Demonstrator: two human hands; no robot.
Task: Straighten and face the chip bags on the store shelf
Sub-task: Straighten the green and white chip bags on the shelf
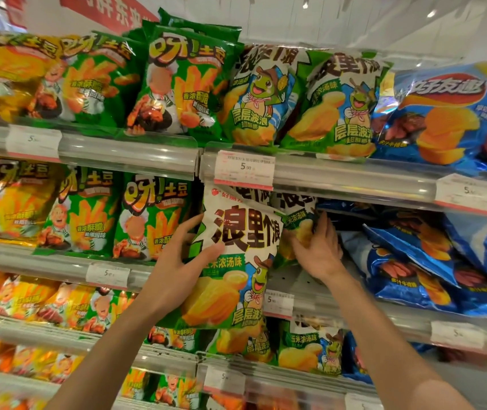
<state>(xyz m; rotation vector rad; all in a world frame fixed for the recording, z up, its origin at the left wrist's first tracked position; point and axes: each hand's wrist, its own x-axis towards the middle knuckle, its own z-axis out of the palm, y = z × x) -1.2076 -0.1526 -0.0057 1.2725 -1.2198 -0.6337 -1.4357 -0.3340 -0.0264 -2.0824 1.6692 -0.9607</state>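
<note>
**Mia:** What is the left hand (177, 263) doing?

**Ben:** It is grasping a big white and green chip bag (233, 261). The thumb lies across the front of the bag and the fingers curl round its left edge. The bag is in the middle of the picture, in front of the second shelf (354, 300) from the top, and it hangs down over the shelf's front edge. It leans a bit to one side. Its top touches the price tag (244, 170) at 12 o'clock.

**Mia:** And the right hand (320, 250)?

**Ben:** It is at 3 o'clock from that bag, reaching into the shelf. Its fingers are curled round the side of a second green bag (297, 224) standing just behind the first one. So both hands are holding something.

**Mia:** What is next to them?

**Ben:** At 9 o'clock stand green fries bags (147, 214) in a row, and further left there are yellow ones (8, 199). At 3 o'clock, past the right hand, blue chip bags (414, 255) lie tipped over and messy. There is a dark gap above them.

**Mia:** And up high?

**Ben:** At 12 o'clock, on the top shelf (129, 155), two more white and green bags (295, 99) stand side by side, facing out. Green fries bags are at 10 o'clock and a blue bag (443, 113) is at 2 o'clock.

**Mia:** And down low?

**Ben:** At 6 o'clock more bags sit on the lower shelves (295, 377), but they look blurry.
</note>
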